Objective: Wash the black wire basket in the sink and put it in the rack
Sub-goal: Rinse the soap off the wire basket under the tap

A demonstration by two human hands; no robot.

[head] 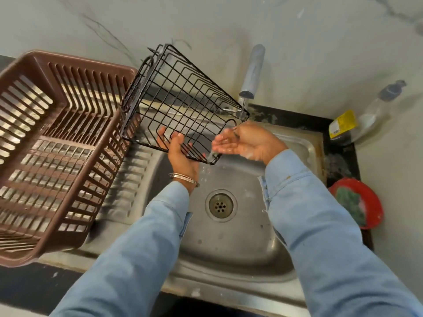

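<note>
Head view: left hand (180,154) grips the black wire basket (183,104) by its near edge, tilted over the sink (231,243), rack (57,143) just beside it leftward; right hand (242,141) cupped loose under tap (251,72) water, holding nothing

Pretty tight up top: my left hand (180,154) has the black wire basket (180,101) tilted over the sink's (235,248) back-left corner, its top edge right by the brown rack's (57,143) near wall. The tap (251,72) hangs just beside the basket's right corner, above my right hand (242,143). Bowl around the drain (220,205) is open. Right edge is crowded by a red dish (375,202) and a bottle (375,110).
</note>
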